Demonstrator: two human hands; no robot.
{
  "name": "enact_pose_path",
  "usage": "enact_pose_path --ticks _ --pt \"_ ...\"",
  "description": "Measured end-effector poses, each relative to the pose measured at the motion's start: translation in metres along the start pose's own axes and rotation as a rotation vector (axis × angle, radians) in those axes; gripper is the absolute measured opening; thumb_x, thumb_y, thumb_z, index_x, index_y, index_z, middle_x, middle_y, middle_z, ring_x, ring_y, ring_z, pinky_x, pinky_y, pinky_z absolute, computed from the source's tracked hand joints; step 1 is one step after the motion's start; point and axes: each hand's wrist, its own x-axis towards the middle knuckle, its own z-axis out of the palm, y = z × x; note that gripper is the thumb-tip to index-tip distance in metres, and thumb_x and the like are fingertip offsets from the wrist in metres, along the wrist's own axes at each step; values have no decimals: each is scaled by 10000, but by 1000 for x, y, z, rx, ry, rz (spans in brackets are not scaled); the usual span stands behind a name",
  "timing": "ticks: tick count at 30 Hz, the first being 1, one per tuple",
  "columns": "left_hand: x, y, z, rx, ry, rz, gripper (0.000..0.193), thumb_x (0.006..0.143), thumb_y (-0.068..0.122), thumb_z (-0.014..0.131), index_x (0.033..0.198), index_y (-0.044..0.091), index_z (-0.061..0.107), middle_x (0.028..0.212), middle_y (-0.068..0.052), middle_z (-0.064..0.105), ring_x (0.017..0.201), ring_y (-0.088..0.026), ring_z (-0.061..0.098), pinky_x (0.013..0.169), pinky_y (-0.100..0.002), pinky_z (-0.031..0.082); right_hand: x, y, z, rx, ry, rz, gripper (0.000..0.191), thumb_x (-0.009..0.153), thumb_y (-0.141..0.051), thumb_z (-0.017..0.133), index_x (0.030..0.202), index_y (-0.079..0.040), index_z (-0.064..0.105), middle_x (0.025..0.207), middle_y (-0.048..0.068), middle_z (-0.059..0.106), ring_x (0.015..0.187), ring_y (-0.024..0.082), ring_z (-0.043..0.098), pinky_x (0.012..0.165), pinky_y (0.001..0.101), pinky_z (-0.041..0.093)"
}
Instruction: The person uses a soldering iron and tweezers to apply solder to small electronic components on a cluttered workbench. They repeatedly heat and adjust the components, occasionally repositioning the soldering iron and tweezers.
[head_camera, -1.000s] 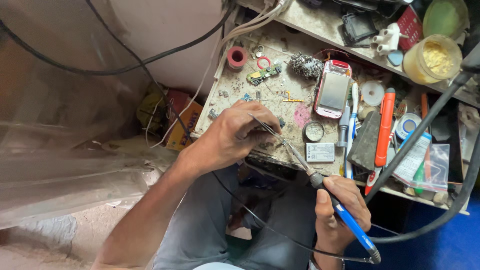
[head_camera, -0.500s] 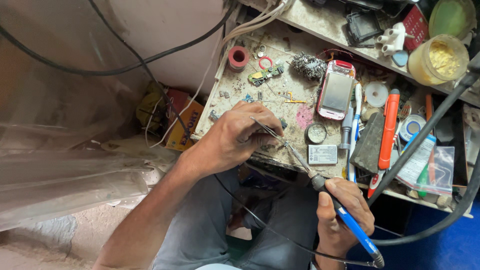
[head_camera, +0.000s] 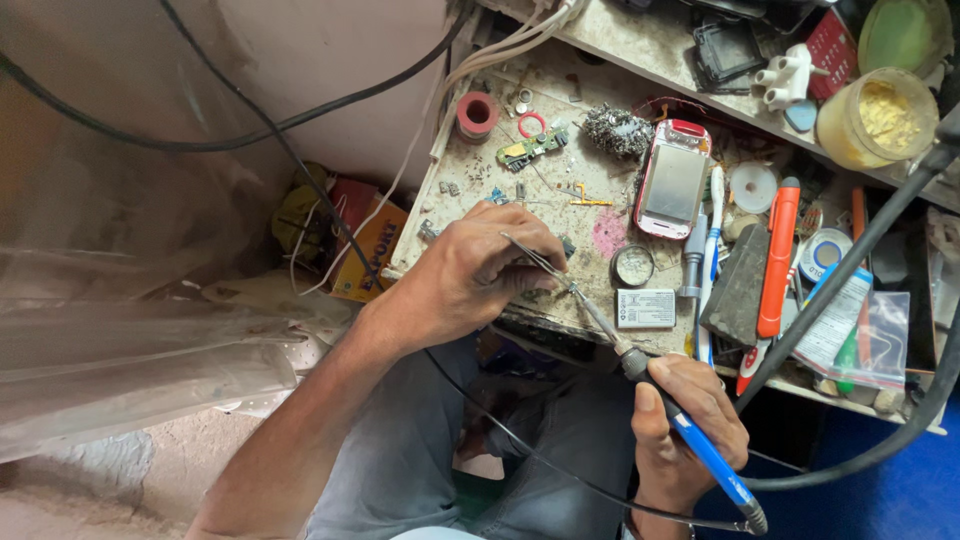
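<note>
My left hand (head_camera: 478, 268) rests on the near edge of a cluttered workbench (head_camera: 470, 170), pinching metal tweezers (head_camera: 532, 255) that point at a small part by my fingertips. A blue-handled soldering iron (head_camera: 690, 440) is gripped in my right hand (head_camera: 685, 430); its metal tip (head_camera: 585, 305) reaches up-left to the spot just beside the tweezers' end. The part itself is mostly hidden by my fingers.
On the bench lie a red-and-white mobile phone (head_camera: 672, 180), a small battery (head_camera: 645, 308), a round tin (head_camera: 632, 265), an orange tool (head_camera: 778, 255), a steel-wool wad (head_camera: 615, 130), a red tape roll (head_camera: 478, 113) and a yellow-filled jar (head_camera: 878, 118). Black cables (head_camera: 850, 260) cross at right.
Both hands keep their hold and place; only the view shifts slightly. The iron's tip stays by the tweezers.
</note>
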Motion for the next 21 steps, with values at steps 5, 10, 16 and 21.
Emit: enact_pose_path --ticks 5,10,16,21 --pt "0 -2 -1 0 -5 0 209 886 35 786 1044 70 655 981 -33 704 975 -229 673 920 -383 503 -2 1 3 24 8 4 224 952 -154 776 1088 16 723 944 119 709 914 222 702 942 330 569" --pt "-2 -2 -1 1 -8 -2 212 887 33 788 1046 71 654 978 -32 704 975 -230 675 922 -384 503 -3 1 3 3 10 10 222 950 -143 778 1092 18 722 953 125 711 925 228 703 943 326 563" --pt "-2 -2 -1 -2 -4 -4 218 888 36 790 1053 72 652 975 -30 701 971 -231 676 926 -385 502 -2 1 3 18 3 2 219 952 -143 777 1092 16 723 950 123 712 919 225 704 954 327 563" --pt "-2 -1 0 9 -4 2 204 887 49 791 1037 70 654 968 -29 702 981 -233 680 950 -392 496 -2 -1 2 3 0 0 222 948 -153 779 1083 14 721 952 125 715 924 225 709 941 321 565"
